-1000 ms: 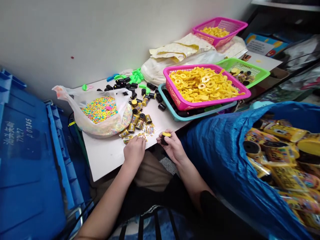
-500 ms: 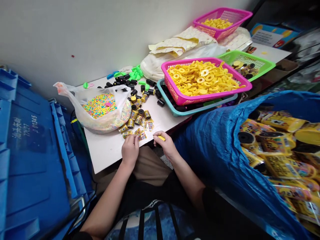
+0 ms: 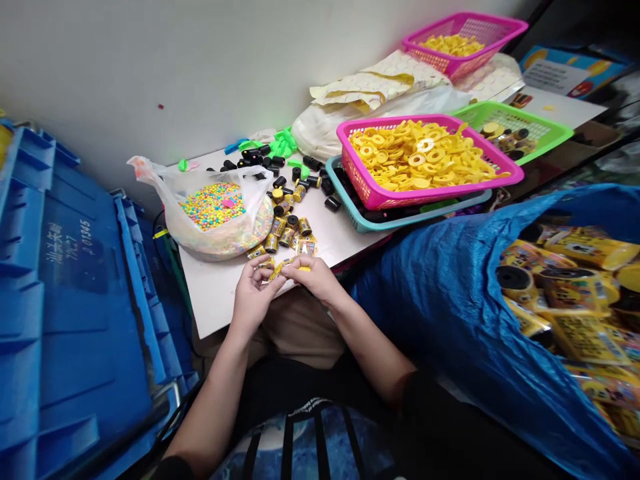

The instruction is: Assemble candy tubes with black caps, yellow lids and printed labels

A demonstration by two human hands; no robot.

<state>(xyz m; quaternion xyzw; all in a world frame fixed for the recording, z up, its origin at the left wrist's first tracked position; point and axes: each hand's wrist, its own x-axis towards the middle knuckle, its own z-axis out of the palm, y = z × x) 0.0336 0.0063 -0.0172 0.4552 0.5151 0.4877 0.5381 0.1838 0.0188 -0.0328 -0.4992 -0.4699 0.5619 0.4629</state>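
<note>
My left hand (image 3: 253,296) and my right hand (image 3: 315,277) meet at the near edge of the white table (image 3: 225,300). Both are closed around a small yellow-topped black tube (image 3: 300,267), with a yellow printed label (image 3: 277,270) pinched in the left fingers beside it. Just beyond my fingers lies a cluster of labelled small tubes (image 3: 287,233). Farther back lie several bare black tubes (image 3: 305,181). A clear plastic bag of tiny multicoloured candy beads (image 3: 215,207) sits to the left of the cluster.
A pink basket of yellow rings (image 3: 425,163) rests on a teal tray (image 3: 400,217). Behind stand a green basket (image 3: 520,130), another pink basket (image 3: 460,40) and white sheets (image 3: 380,87). A blue sack of finished yellow packs (image 3: 565,293) is at right. Blue crates (image 3: 60,300) stand at left.
My hands have come together: the right hand moved left with the yellow-topped tube, and the left hand lifted off the table with a label. The view shifted slightly right.
</note>
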